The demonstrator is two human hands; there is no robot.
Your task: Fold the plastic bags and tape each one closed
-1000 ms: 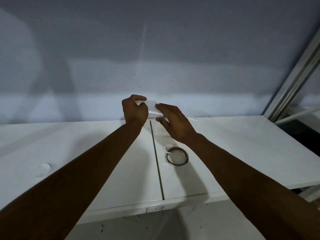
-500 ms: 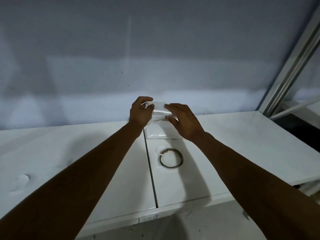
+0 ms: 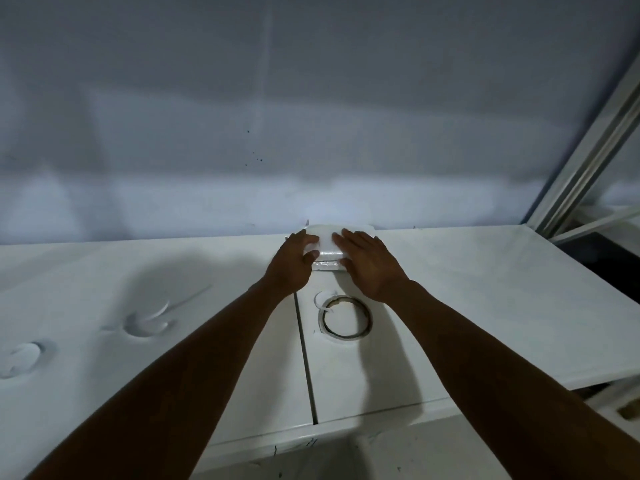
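Folded bag (image 3: pixel 327 244), held raised earlier, now lies at the far edge of the surface (image 3: pixel 485 289). Left hand (image 3: pixel 294 259) and right hand (image 3: pixel 372 266) press it flat, neither grip closed. Fold being flattened; next move likely calls for the tape roll (image 3: pixel 346 319), just nearer

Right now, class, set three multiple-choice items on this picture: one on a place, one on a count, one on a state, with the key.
1. Where does the tape roll lie?
A. On the table, nearer the person than the folded bag.
B. On top of the bag.
C. Round a wrist.

2. How many hands touch the folded bag?
A. None.
B. One.
C. Two.

3. How do the fingers of the right hand lie?
A. In a fist.
B. Straight, flat on the bag.
C. Pinching the tape.

Key:
1 A: the roll sits between the forearms, apart from the bag.
2 C: the left hand and the right hand both rest on it.
3 B: its fingers lie stretched over the bag's top.
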